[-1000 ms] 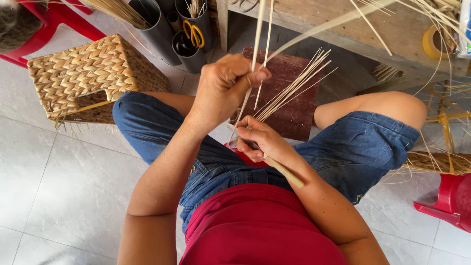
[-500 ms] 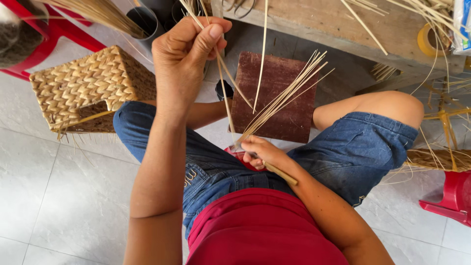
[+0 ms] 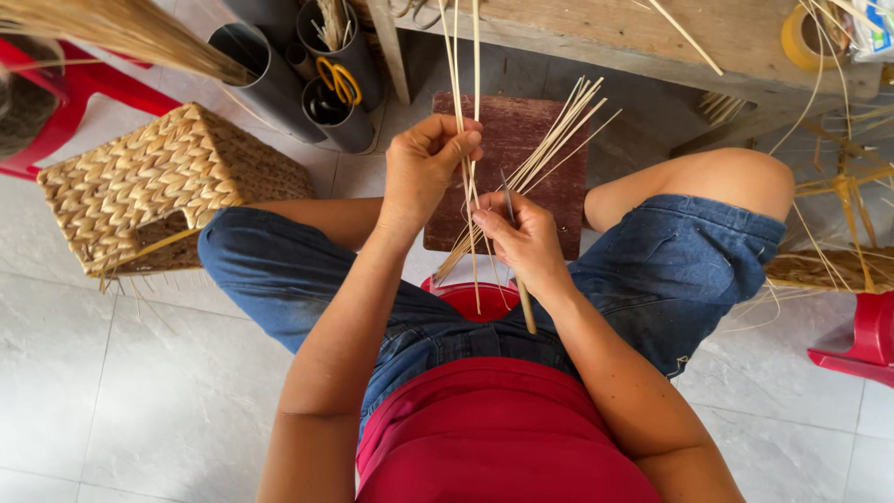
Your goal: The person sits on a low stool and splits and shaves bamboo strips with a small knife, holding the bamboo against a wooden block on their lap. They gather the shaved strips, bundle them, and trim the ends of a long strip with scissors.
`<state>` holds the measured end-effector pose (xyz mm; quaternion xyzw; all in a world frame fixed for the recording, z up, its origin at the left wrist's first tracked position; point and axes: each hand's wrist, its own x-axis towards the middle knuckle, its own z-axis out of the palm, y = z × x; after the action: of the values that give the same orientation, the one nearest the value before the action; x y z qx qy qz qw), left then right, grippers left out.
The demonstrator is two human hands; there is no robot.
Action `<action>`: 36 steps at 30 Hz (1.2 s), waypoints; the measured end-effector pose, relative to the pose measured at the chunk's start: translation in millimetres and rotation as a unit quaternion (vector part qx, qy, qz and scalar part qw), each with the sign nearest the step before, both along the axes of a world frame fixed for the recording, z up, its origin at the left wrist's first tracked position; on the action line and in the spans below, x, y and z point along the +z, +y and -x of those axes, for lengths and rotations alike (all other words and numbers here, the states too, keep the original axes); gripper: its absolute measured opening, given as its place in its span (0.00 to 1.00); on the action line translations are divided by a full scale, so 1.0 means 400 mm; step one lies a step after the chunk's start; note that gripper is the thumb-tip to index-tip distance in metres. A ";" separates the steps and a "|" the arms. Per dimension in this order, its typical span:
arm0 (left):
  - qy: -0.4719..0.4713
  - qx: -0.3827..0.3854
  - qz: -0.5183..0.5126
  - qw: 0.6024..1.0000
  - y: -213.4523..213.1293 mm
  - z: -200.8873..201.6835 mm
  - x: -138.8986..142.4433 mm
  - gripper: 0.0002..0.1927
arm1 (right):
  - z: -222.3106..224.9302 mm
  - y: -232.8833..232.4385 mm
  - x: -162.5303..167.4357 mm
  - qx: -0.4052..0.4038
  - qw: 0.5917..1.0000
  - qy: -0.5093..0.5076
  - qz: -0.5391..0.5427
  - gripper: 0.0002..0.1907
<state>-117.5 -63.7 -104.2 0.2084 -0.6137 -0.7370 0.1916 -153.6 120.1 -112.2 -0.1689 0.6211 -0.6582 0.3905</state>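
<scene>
A bundle of thin pale cane strips fans out over a dark red wooden stool between the knees. The left hand has its fingers closed around a few long strips running upward; the right hand pinches a slim stick-handled tool against the bundle. Nothing woven shows in the hands, so the work looks early; a finished woven basket sits on the floor to the left.

Person seated, knees spread, both bare forearms reaching forward between thighs. Left hand raised slightly higher, fingers curled into closed grip, thumb pressed against forefinger, knuckles facing up. Right hand just beside and below it, near touching, fingers folded in tight pinch, wrist bent slightly inward. Elbows bent, tucked close to torso.
</scene>
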 end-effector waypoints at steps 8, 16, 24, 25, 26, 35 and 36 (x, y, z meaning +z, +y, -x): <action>0.039 0.075 -0.068 0.994 -0.009 -0.008 -0.082 0.12 | 0.056 0.015 -0.137 -0.116 0.992 -0.041 0.015 0.06; 0.021 0.094 -0.102 0.990 -0.030 -0.098 -0.129 0.12 | 0.081 0.012 -0.255 -0.251 0.963 -0.097 0.014 0.07; -0.055 0.003 -0.083 0.995 0.064 -0.101 -0.191 0.06 | 0.069 0.007 -0.237 -0.238 0.964 -0.112 0.029 0.08; -0.057 -0.014 -0.063 0.996 0.082 -0.097 -0.197 0.05 | 0.068 0.003 -0.228 -0.234 0.964 -0.122 0.037 0.08; -0.058 -0.031 -0.044 0.997 0.100 -0.091 -0.202 0.06 | 0.068 0.000 -0.220 -0.231 0.963 -0.130 0.046 0.08; -0.054 -0.092 -0.033 0.994 0.134 -0.088 -0.209 0.06 | 0.076 -0.001 -0.204 -0.240 0.959 -0.135 0.068 0.07; -0.036 -0.097 -0.027 0.994 0.125 -0.097 -0.204 0.06 | 0.085 0.002 -0.204 -0.256 0.954 -0.143 0.068 0.07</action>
<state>-78.5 -13.6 -185.8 0.1794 -0.6172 -0.7606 0.0912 -187.4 120.9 -193.9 0.0649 0.5349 -0.7941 0.2813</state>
